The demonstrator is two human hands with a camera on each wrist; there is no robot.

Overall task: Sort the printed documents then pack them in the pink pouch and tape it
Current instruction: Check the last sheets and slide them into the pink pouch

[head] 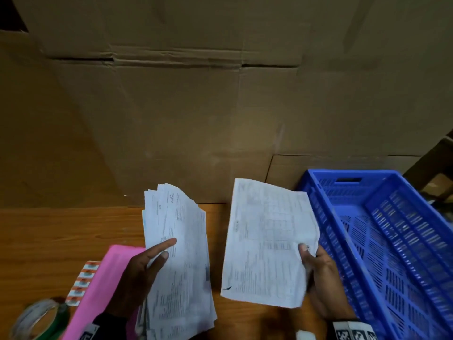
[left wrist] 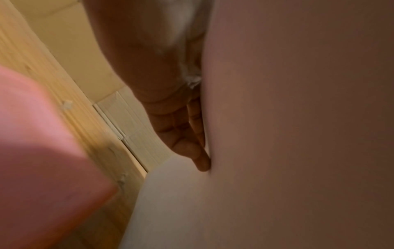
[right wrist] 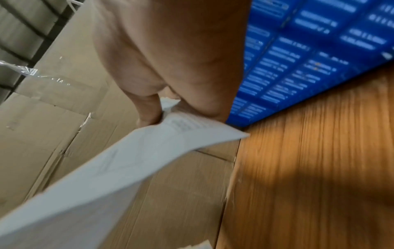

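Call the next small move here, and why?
Probably lay the single sheet pinched in the right hand down on the table. The left hand holds the unsorted stack, and the pink pouch lies unfilled.

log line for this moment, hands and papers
phase: sorting | left hand: holds document stack | right hand: pinches single sheet | pink pouch: on table, unpacked

Wooden tabletop (head: 61,236), wall of brown cardboard boxes (head: 196,114) behind, blue slatted plastic crate (head: 392,229) at right, dim light
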